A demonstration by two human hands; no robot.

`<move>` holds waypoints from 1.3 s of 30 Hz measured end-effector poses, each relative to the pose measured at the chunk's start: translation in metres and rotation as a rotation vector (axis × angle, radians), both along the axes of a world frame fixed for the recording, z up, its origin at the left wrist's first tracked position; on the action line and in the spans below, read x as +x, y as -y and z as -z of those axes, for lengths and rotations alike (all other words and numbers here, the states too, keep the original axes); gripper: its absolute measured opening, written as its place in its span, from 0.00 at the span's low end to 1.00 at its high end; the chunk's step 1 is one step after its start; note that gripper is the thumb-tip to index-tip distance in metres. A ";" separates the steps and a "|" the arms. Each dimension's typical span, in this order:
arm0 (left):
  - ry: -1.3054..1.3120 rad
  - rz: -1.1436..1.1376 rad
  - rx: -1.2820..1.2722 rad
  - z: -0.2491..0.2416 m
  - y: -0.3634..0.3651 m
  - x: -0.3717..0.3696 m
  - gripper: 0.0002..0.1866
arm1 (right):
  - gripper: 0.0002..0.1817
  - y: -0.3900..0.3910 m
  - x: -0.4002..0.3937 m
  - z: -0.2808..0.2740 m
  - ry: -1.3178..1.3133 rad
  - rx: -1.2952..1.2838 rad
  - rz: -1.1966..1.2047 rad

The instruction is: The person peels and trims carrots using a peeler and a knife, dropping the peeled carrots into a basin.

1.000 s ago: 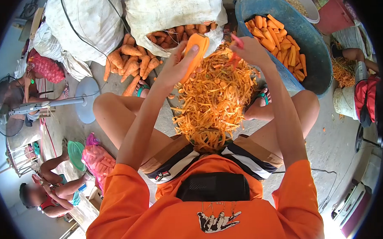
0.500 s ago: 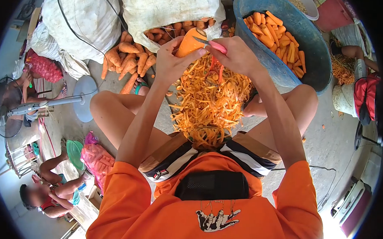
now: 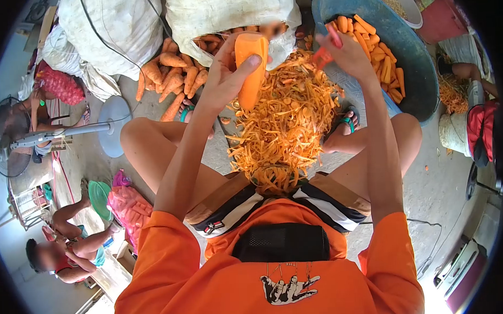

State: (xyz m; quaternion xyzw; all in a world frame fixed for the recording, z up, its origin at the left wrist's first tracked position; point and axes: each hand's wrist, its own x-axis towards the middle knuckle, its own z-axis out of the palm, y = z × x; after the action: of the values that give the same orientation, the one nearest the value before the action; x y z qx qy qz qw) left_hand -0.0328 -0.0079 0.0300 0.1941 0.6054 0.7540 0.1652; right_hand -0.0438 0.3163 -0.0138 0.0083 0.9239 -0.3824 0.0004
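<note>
A thick, peeled orange carrot (image 3: 252, 74) stands nearly upright in my left hand (image 3: 225, 83), fingers and thumb wrapped round it. My right hand (image 3: 350, 56) is closed, up and to the right, apart from the carrot. It grips a red peeler (image 3: 321, 57), smeared by motion, and a pink handle (image 3: 335, 36) also shows at the fingers. No knife blade can be made out there now. Beneath both hands, between my legs, lies a large heap of orange carrot peelings (image 3: 286, 122).
A blue tub (image 3: 417, 68) with peeled carrots stands at the right. Unpeeled carrots (image 3: 171, 77) spill on the floor beside white sacks (image 3: 230, 14). A standing fan (image 3: 10, 138), a pink bag (image 3: 129, 211) and other people are at the left; another person sits at far right.
My right hand has moved right, away from the carrot, where a knife blade touched its top end. The carrot has swung more upright and lower in my left hand.
</note>
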 end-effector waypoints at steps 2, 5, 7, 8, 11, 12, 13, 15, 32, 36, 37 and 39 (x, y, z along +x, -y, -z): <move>0.076 0.061 0.040 0.004 -0.004 0.001 0.20 | 0.30 0.015 0.008 -0.017 -0.102 -0.228 0.009; 0.224 0.168 0.074 0.009 -0.013 0.005 0.15 | 0.32 0.060 0.021 -0.050 -0.103 -0.688 0.182; 0.335 0.203 0.019 0.015 -0.027 0.015 0.20 | 0.38 0.081 0.022 -0.052 -0.021 -0.941 0.193; 0.345 0.106 -0.004 0.015 -0.035 0.023 0.24 | 0.39 0.089 0.025 -0.054 0.018 -0.864 0.124; 0.618 0.089 0.076 0.006 -0.038 0.018 0.31 | 0.34 0.110 0.029 -0.051 -0.170 -0.711 -0.038; 0.613 0.029 0.015 0.005 -0.042 0.016 0.33 | 0.34 0.111 0.028 -0.046 -0.170 -0.713 -0.041; 0.611 0.023 0.016 0.008 -0.041 0.011 0.33 | 0.32 0.112 0.025 -0.041 -0.314 -0.609 -0.050; 0.646 -0.033 0.147 0.013 -0.037 0.003 0.29 | 0.31 0.110 0.026 -0.044 -0.454 -0.507 -0.071; 0.520 -0.296 0.314 0.011 -0.038 -0.032 0.25 | 0.41 0.112 0.067 -0.061 -0.101 -0.038 -0.182; 0.533 -0.274 0.322 0.016 -0.040 -0.036 0.25 | 0.50 0.111 0.070 -0.063 -0.091 0.026 -0.184; 0.541 -0.293 0.305 0.015 -0.041 -0.035 0.25 | 0.50 0.112 0.071 -0.065 -0.040 0.058 -0.188; 0.548 -0.309 0.288 0.015 -0.043 -0.035 0.25 | 0.50 0.113 0.072 -0.063 -0.026 0.065 -0.183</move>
State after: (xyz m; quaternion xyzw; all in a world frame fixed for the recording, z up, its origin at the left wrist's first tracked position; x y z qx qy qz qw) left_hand -0.0678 0.0354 0.0150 -0.0883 0.4480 0.8720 0.1762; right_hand 0.0286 0.2031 0.0491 -0.0813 0.9328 -0.3505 0.0232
